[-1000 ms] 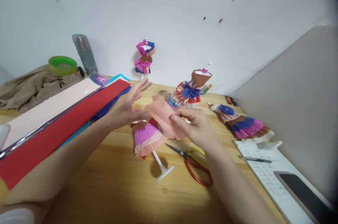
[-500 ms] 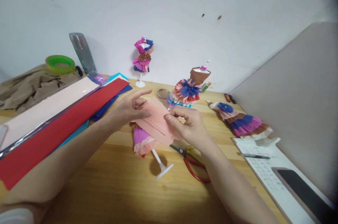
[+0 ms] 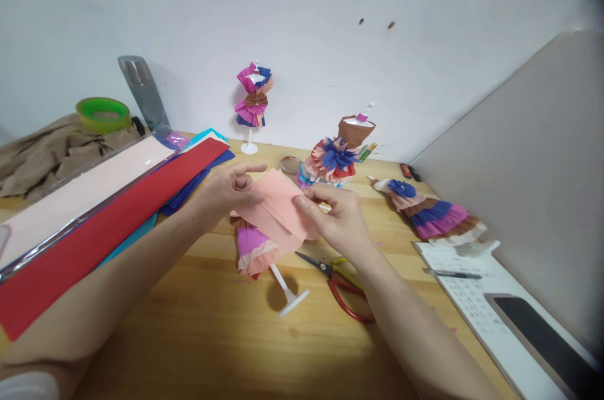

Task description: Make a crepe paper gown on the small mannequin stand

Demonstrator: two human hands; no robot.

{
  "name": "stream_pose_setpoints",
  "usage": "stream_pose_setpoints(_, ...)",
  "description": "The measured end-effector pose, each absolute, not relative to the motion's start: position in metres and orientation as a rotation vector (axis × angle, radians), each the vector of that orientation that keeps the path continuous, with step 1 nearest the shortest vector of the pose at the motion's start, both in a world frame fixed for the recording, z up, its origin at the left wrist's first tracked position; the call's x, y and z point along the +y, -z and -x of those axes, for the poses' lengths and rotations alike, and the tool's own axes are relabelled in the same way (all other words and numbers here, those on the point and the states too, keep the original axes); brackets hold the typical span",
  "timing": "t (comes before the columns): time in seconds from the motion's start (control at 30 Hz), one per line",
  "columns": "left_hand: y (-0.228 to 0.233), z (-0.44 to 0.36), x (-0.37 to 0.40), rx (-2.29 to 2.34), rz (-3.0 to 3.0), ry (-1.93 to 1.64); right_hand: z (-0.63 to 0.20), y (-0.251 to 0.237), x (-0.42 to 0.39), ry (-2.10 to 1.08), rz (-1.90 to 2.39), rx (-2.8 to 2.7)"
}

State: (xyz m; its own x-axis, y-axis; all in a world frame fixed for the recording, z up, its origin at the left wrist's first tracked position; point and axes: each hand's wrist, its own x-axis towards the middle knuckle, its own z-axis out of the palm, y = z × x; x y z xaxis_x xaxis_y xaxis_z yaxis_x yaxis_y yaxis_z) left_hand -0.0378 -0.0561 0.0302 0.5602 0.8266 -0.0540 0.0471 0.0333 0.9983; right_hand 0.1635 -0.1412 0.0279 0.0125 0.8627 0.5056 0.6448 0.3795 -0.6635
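The peach paper [image 3: 285, 205] is matt and thin-looking with a faintly soft surface, while the red paper [image 3: 117, 233] is flat, smooth and matt beside the shiny, crinkled clear plastic sleeve [image 3: 51, 243]. Smooth wood with a soft sheen makes the counter [image 3: 189, 324]; the tape roll [image 3: 101, 125] looks like glossy plastic, the rumpled cloth [image 3: 51, 158] dull.

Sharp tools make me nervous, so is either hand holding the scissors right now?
No, the scissors lie on the wooden table, while the left hand and right hand hold peach paper.
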Motion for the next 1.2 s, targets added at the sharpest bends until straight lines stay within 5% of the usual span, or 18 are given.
stream_pose_setpoints(0.3,-0.0266,0.0374,-0.0525,0.641,-1.377,-0.604,-0.159,-0.0271,-0.1412,-0.278,1.345,-1.634)
stream_pose_setpoints(0.73,-0.0259,0.0375,-0.0546,0.736,-1.424,-0.609,-0.1599,-0.0224,-0.138,-0.906,1.263,-1.438)
stream_pose_setpoints(1.2,-0.03,0.0381,-0.0548,0.683,-1.522,-0.537,-0.16,-0.0197,-0.1359,-0.783,1.331,-1.593)
